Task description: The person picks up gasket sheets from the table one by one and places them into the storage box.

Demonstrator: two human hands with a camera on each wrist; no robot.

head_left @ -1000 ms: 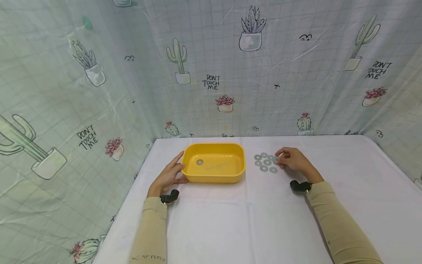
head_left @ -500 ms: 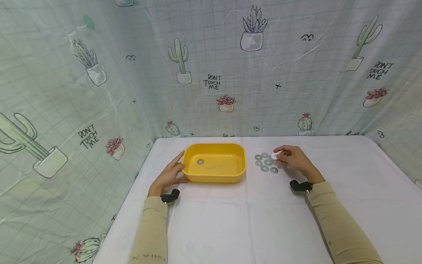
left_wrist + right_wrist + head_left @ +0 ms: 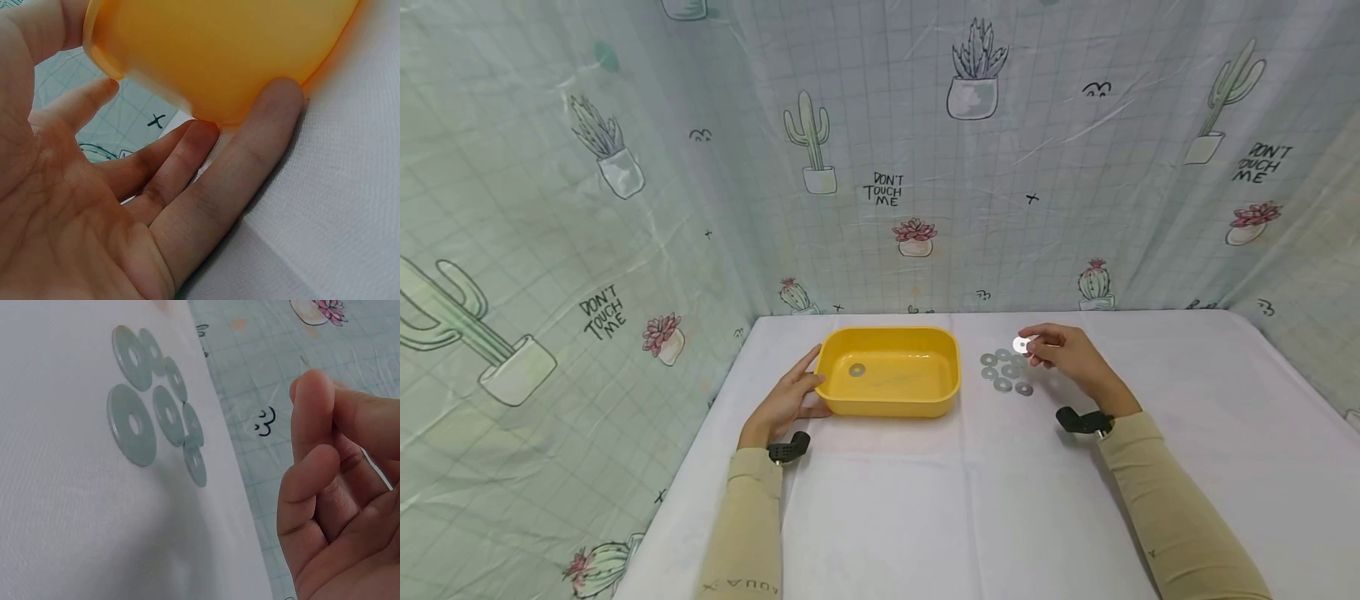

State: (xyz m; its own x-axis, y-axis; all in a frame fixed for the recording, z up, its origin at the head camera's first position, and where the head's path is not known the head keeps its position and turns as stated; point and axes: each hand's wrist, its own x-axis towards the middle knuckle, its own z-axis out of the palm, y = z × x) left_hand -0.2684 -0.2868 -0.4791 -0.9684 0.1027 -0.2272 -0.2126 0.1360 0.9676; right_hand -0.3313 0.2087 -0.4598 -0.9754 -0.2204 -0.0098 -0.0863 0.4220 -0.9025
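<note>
A yellow rectangular tray (image 3: 887, 407) stands on the white cloth, with one flat metal washer (image 3: 857, 370) lying inside near its left end. My left hand (image 3: 782, 404) holds the tray's left end, thumb at the rim and the other fingers against the outer wall (image 3: 225, 56). To the right of the tray, my right hand (image 3: 1063, 354) pinches a shiny washer (image 3: 1020, 345) between thumb and fingertips, above the cloth. Only a sliver of that washer shows in the right wrist view. Several loose washers (image 3: 1003, 385) lie flat in a cluster just below and left of this hand.
White cloth (image 3: 895, 500) covers the table. A cactus-print curtain (image 3: 865, 250) hangs behind it and along the left side. A black wrist camera (image 3: 788, 447) sits on the left wrist, another black camera (image 3: 1082, 420) on the right.
My right hand has lifted one washer from the cluster, raising it slightly up and to the left. The left hand and the tray have stayed in place.
</note>
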